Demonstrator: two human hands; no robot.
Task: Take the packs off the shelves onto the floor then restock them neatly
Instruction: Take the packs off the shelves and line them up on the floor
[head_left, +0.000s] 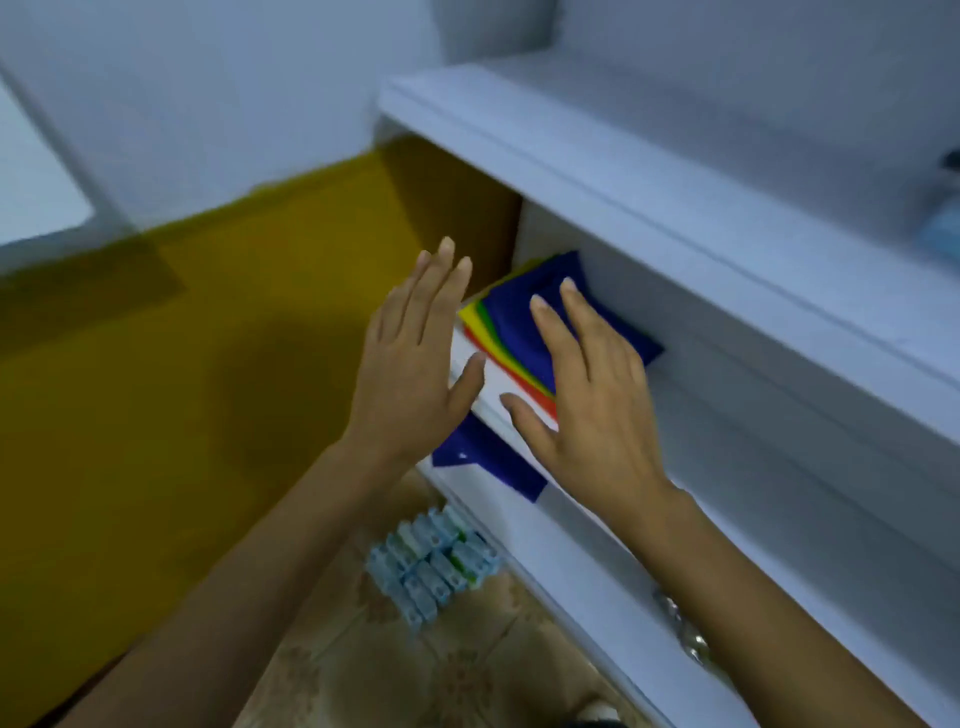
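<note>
We read this as the restocking half of the task. A stack of coloured packs (511, 332) lies on the middle shelf (753, 441), at the centre of the frame. It is dark blue on top, with green, yellow and red edges fanned out beneath at its near-left corner.

Our right hand (592, 395) lies flat on the blue top, fingers straight and spread, thumb reaching toward the shelf's front edge. It presses rather than grips. Our left hand (410, 364) stands just left of the stack, palm turned toward it, fingers straight and close together, holding nothing. We cannot tell whether its thumb touches the shelf edge.

On the shelf below, a second dark blue pack (483, 457) pokes out past the front edge, under our hands. In the lower centre, a block of pale blue packs (431, 566) sits on the patterned tile floor (363, 675), near the foot of the shelves, so the job looks unfinished.

As we judge it, the next move calls for squaring the fanned layers. The left palm would push the loose edges in while the right steadies the top, and then we would bend for the floor packs. The layers look thin and slippery, so a light, even push should do.
</note>
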